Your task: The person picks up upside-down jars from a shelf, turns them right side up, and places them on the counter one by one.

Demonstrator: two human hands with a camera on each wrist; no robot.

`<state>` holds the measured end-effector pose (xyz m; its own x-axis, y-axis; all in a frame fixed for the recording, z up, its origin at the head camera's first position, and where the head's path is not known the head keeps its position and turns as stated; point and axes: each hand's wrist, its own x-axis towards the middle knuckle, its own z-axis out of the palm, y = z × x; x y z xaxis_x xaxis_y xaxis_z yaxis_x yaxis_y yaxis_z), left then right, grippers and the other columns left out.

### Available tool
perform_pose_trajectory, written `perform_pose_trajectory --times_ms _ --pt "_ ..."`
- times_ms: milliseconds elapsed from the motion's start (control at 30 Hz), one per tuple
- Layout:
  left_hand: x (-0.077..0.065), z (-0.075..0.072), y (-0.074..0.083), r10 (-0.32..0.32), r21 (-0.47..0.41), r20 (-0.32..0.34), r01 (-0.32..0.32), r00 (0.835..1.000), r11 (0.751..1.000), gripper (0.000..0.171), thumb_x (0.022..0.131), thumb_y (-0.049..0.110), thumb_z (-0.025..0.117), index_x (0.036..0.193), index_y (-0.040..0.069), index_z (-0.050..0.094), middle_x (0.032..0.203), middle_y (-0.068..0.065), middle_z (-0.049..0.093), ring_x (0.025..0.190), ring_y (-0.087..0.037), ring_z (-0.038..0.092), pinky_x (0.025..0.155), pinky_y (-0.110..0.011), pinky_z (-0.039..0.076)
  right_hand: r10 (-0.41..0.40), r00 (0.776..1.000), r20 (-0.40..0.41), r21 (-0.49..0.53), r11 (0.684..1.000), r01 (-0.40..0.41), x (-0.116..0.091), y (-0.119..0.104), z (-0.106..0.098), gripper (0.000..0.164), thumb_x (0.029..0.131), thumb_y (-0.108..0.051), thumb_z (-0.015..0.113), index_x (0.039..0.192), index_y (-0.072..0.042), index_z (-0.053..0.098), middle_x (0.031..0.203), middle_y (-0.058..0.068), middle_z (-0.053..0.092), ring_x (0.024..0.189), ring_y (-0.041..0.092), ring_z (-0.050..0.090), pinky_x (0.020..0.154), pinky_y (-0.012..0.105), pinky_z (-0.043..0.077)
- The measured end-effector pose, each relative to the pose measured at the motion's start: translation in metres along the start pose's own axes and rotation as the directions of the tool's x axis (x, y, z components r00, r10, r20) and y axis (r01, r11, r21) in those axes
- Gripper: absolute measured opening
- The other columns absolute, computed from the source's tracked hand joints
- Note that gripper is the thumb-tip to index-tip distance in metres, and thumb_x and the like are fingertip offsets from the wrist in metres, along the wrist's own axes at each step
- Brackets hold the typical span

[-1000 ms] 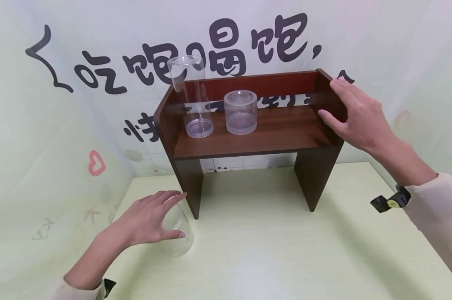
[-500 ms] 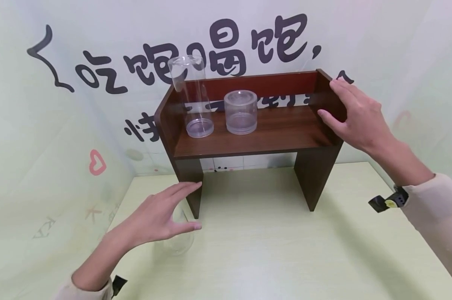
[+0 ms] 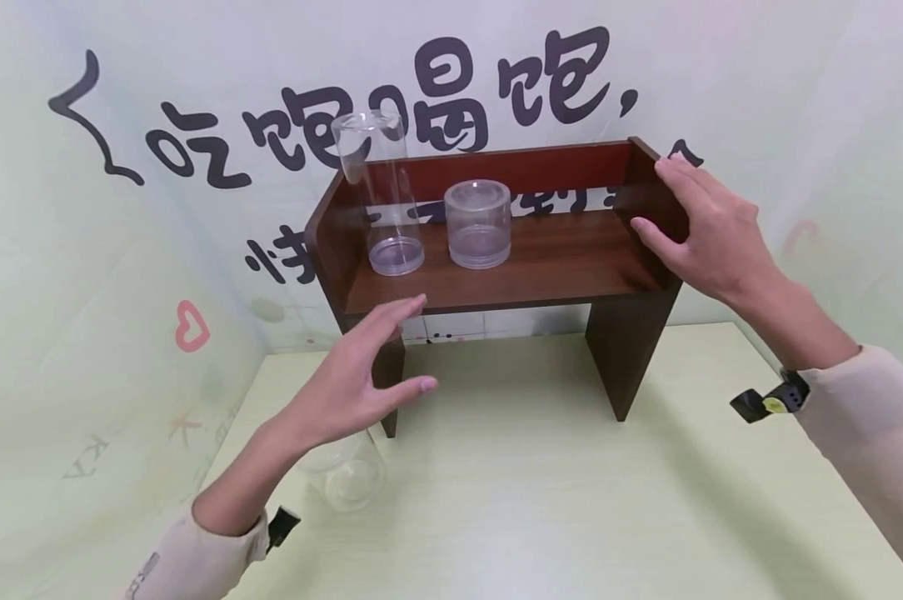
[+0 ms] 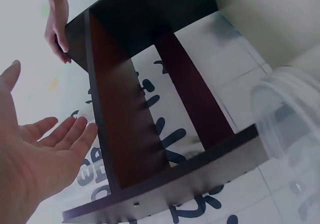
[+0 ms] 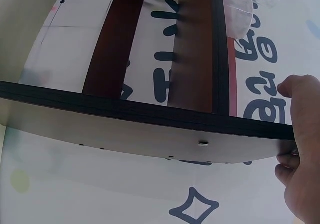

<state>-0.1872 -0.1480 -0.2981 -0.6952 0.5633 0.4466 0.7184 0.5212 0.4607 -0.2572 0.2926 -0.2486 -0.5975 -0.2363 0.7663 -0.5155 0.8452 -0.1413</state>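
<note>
My left hand (image 3: 357, 375) is raised before the left front of a dark brown wooden desk shelf (image 3: 541, 275), its thumb and fingers spread apart around nothing. In the left wrist view, that hand (image 4: 45, 159) shows an open palm. A clear round container (image 3: 346, 479) sits on the table below my left forearm, which partly covers it. My right hand (image 3: 721, 229) grips the shelf's right side panel near the top, thumb on the inner face; in the right wrist view, curled fingers (image 5: 287, 169) lie against the outer face. A tall clear cylinder (image 3: 387, 200) and a short clear cylinder (image 3: 479, 229) stand upright on the shelf board.
The shelf stands on a pale table (image 3: 541, 500), with an open space under its board. Behind it hangs a light wall covering (image 3: 197, 50) with large dark characters. The short cylinder's right side faces a bare stretch of board (image 3: 571, 258).
My left hand has risen and moved right, away from the clear container on the table to the shelf's front. My right hand has kept its hold on the side panel.
</note>
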Motion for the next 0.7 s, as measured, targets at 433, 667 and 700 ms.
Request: perform_pose_trajectory --times_ms 433,667,700 --pt "0.052 0.004 0.009 -0.079 -0.081 -0.187 0.064 0.979 0.995 0.083 0.093 0.038 0.079 0.164 0.021 0.04 0.166 0.0 0.043 0.151 -0.021 0.042 0.121 -0.055 0.04 0.001 1.0 0.0 0.0 1.0 -0.001 0.002 -0.001 0.002 0.066 0.094 -0.02 0.078 0.152 -0.001 0.055 0.154 0.021 0.056 0.149 0.034 0.048 0.098 0.074 0.051" --pt "0.085 0.009 0.011 -0.117 -0.069 -0.196 0.105 0.974 0.992 0.088 0.095 0.046 0.076 0.167 0.016 0.035 0.17 -0.001 0.036 0.156 -0.019 0.033 0.124 -0.056 0.035 0.016 1.0 0.006 0.009 1.0 -0.016 0.001 -0.002 0.002 0.066 0.094 -0.019 0.078 0.153 -0.002 0.054 0.154 0.023 0.055 0.147 0.037 0.049 0.098 0.075 0.05" --pt "0.089 0.01 0.011 -0.124 -0.072 -0.199 0.112 0.972 0.991 0.089 0.095 0.046 0.076 0.167 0.016 0.034 0.171 -0.001 0.035 0.156 -0.019 0.032 0.124 -0.056 0.035 0.018 1.0 0.008 0.011 1.0 -0.018 0.001 -0.002 0.002 0.066 0.094 -0.019 0.078 0.153 -0.002 0.054 0.154 0.023 0.055 0.147 0.037 0.049 0.099 0.075 0.05"
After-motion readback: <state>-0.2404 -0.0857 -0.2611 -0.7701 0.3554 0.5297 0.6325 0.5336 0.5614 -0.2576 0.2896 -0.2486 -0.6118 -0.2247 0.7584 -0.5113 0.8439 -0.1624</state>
